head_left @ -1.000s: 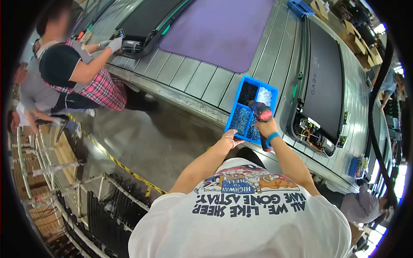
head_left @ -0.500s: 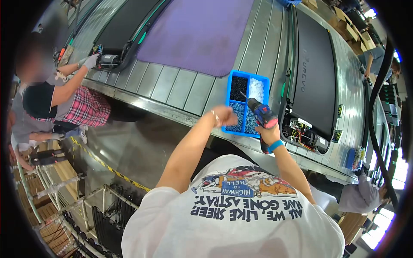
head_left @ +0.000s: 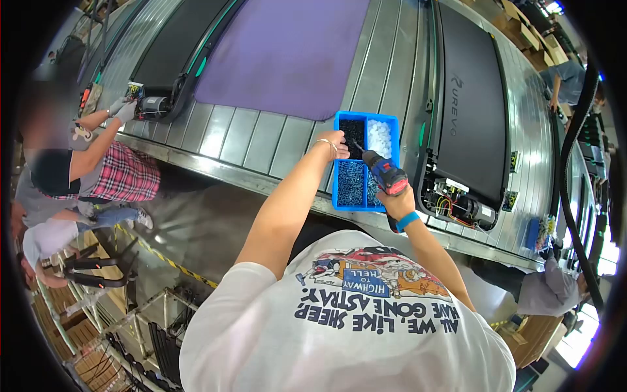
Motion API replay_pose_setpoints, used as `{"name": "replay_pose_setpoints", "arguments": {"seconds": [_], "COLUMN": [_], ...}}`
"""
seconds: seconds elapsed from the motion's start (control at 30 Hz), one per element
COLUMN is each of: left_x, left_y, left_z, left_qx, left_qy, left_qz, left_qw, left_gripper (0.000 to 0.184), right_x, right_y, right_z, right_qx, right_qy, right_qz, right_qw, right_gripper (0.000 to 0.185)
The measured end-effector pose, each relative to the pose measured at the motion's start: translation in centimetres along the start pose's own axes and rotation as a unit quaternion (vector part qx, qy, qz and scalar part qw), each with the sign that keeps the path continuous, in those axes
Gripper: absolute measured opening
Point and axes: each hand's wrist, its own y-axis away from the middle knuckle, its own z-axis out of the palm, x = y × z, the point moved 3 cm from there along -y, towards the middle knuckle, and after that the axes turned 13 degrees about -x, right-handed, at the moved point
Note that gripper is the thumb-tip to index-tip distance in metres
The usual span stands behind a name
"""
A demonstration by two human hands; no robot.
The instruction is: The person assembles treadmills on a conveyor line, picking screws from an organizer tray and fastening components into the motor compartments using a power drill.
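My right hand (head_left: 400, 202) is wrapped around the handle of a cordless drill (head_left: 386, 172), whose bit points up and left over a blue divided bin (head_left: 337, 171). My left hand (head_left: 336, 144), with a bracelet at the wrist, is at the bin's left side by the compartment of black screws (head_left: 353, 132). Its fingers are curled together close to the drill's tip; anything between them is too small to make out. White plastic pieces (head_left: 379, 138) fill the far right compartment. Bluish screws (head_left: 351, 183) lie in the near compartments, the right one partly behind the drill.
Right of the bin lies a black treadmill base (head_left: 473, 98) with exposed wiring and a motor (head_left: 480, 212). A purple mat (head_left: 281, 59) covers the slatted metal line (head_left: 251, 127). At the left, a gloved co-worker (head_left: 117, 153) handles another treadmill base (head_left: 179, 49).
My left hand has moved from above the near-left screws to the black-screw compartment, beside the drill's tip. The drill stays in my right hand. The whole view has shifted slightly.
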Motion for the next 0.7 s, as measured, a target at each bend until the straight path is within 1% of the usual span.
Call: {"name": "replay_pose_setpoints", "arguments": {"seconds": [0.03, 0.07, 0.17, 0.2, 0.3, 0.33, 0.43, 0.5, 0.53, 0.63, 0.7], "left_x": [0.0, 0.1, -0.1, -0.3, 0.0, 0.2, 0.4, 0.7, 0.9, 0.8, 0.9], "left_y": [-0.5, -1.0, -2.1, -3.4, -4.7, -4.6, -4.4, -3.7, -3.0, -2.5, -1.9], "left_z": [0.3, 0.6, 1.4, 0.9, 0.8, 1.0, 1.2, 1.6, 2.0, 2.3, 2.2], "left_qx": [-0.008, -0.009, -0.096, -0.101, -0.05, -0.015, -0.011, -0.043, -0.058, 0.012, 0.034], "left_qy": [-0.003, 0.01, 0.006, 0.036, -0.027, -0.049, -0.117, -0.165, -0.189, -0.189, -0.316], "left_qz": [-0.031, -0.05, -0.03, -0.016, 0.037, 0.043, 0.064, 0.068, 0.07, 0.085, 0.123], "left_qw": [0.999, 0.999, 0.995, 0.994, 0.998, 0.998, 0.991, 0.983, 0.978, 0.978, 0.94], "left_gripper": [0.054, 0.052, 0.039, 0.025, 0.014, 0.018, 0.022, 0.03, 0.034, 0.034, 0.034], "right_x": [-0.2, -0.1, 0.0, 0.7, 0.7, 1.0, 1.4, 1.1, 1.2, 1.8, 2.0], "right_y": [0.6, 1.2, 2.3, 2.4, 3.3, 3.7, 4.6, 5.3, 5.4, 5.8, 5.8], "right_z": [-0.3, -0.5, -1.0, -0.8, -1.2, -1.3, -1.6, -1.9, -1.9, -1.9, -1.6], "right_qx": [0.008, 0.007, -0.018, -0.022, -0.022, -0.012, 0.009, 0.02, 0.02, 0.026, 0.032], "right_qy": [-0.007, -0.011, -0.001, -0.01, 0.007, 0.002, -0.021, -0.048, -0.04, -0.024, -0.022], "right_qz": [-0.016, -0.008, -0.025, -0.038, -0.027, -0.03, -0.039, -0.043, -0.045, -0.057, -0.078], "right_qw": [1.0, 1.0, 1.0, 0.999, 0.999, 0.999, 0.999, 0.998, 0.998, 0.998, 0.996], "right_gripper": [0.034, 0.036, 0.036, 0.035, 0.034, 0.034, 0.033, 0.033, 0.033, 0.033, 0.033]}}
